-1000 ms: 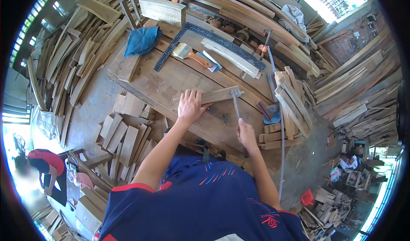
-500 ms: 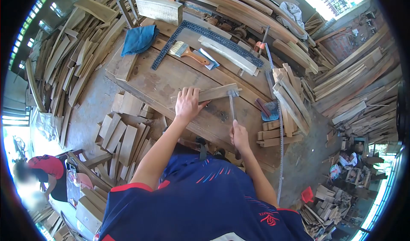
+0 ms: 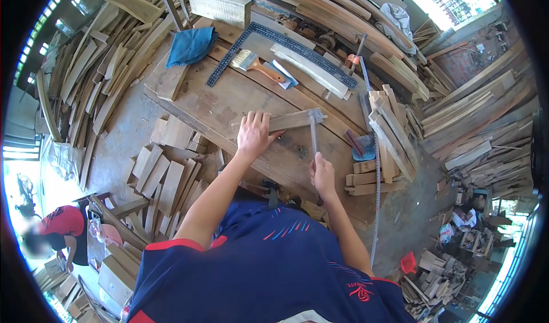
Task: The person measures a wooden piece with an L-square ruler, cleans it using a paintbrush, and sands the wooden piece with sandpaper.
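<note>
My left hand (image 3: 254, 135) is wrapped over the left part of a short wooden strip (image 3: 289, 120), holding it down on the workbench (image 3: 200, 114). In my right hand (image 3: 323, 176) is a hammer (image 3: 314, 137), gripped by its handle below the head. The hammer's head sits over the right end of the strip; whether it touches the wood I cannot tell. Beyond the strip lie a paintbrush (image 3: 263, 70), a folded paper (image 3: 284, 76) and a dark carpenter's square (image 3: 246, 40). A dark reddish block (image 3: 354, 141) rests on a blue pad (image 3: 366, 146) to the right.
A blue cloth (image 3: 190, 47) and a thick pale wooden block (image 3: 219, 7) are at the bench's far left. Cut wood pieces (image 3: 394, 140) are stacked at its right end, and more (image 3: 166, 187) lie below its near edge. A co-worker in red (image 3: 63, 223) bends at lower left.
The hammer's head has shifted slightly left and up relative to the strip's end. My left hand keeps its hold. The camera view has moved a little, and the co-worker's arm has moved.
</note>
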`<act>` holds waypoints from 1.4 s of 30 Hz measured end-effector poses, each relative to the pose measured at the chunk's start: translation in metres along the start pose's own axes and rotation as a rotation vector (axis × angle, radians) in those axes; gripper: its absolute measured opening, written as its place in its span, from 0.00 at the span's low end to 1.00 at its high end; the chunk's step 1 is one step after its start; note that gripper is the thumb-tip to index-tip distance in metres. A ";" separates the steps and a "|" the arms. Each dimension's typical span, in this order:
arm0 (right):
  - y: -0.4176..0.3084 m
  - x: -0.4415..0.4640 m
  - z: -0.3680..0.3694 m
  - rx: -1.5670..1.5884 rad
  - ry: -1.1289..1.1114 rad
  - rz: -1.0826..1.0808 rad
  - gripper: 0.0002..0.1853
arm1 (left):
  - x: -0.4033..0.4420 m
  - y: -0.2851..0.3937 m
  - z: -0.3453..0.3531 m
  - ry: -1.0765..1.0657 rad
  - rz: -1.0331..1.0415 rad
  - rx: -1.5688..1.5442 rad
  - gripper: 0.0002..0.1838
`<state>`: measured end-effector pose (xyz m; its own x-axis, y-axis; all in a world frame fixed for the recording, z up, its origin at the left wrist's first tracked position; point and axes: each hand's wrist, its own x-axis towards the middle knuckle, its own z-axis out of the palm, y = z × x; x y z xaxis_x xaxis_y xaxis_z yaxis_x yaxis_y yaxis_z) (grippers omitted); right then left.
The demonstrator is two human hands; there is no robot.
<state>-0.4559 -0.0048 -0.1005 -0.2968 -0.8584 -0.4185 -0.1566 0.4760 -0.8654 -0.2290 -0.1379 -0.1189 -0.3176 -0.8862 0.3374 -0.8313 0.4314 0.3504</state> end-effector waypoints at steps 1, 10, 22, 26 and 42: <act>-0.004 -0.004 0.002 0.081 -0.007 0.003 0.34 | -0.002 0.000 0.000 0.005 -0.001 -0.003 0.31; -0.013 -0.002 0.002 -0.014 0.010 -0.034 0.32 | -0.001 0.001 -0.004 -0.027 -0.023 -0.007 0.31; 0.014 0.002 -0.002 0.100 -0.150 0.109 0.30 | 0.004 -0.001 -0.003 -0.017 -0.018 -0.039 0.32; 0.027 0.011 0.004 0.238 -0.199 0.057 0.32 | 0.045 -0.014 0.001 -0.146 0.069 -0.074 0.31; -0.002 0.054 0.020 -0.223 -0.581 -0.050 0.35 | -0.063 0.066 -0.015 -0.572 -0.654 -1.095 0.38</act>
<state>-0.4527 -0.0562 -0.1269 0.2671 -0.8146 -0.5149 -0.3683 0.4075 -0.8357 -0.2571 -0.0505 -0.1036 -0.3757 -0.8066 -0.4563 -0.2095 -0.4057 0.8897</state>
